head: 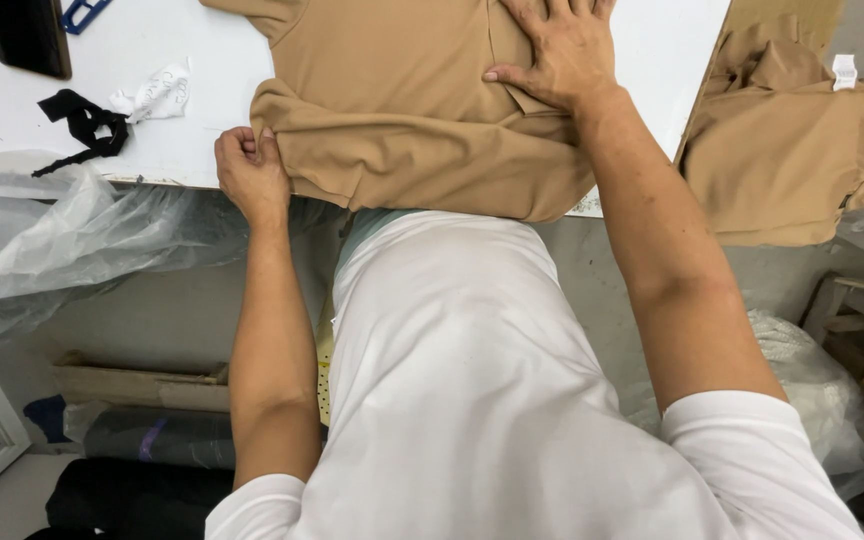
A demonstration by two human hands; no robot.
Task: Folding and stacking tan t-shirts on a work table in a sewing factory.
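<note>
A tan shirt (402, 90) lies on the white table (182, 110), its near part folded and hanging slightly over the front edge. My left hand (249, 172) is closed on the shirt's folded left edge at the table's front. My right hand (557, 50) lies flat with fingers spread on top of the shirt, pressing it near its middle.
A second tan garment (782, 140) with a white tag lies on a surface at the right. A black strap (82, 125), a crumpled white label (157, 95) and a dark flat object (27, 35) lie at the table's left. Clear plastic sheeting (62, 235) hangs off the left edge.
</note>
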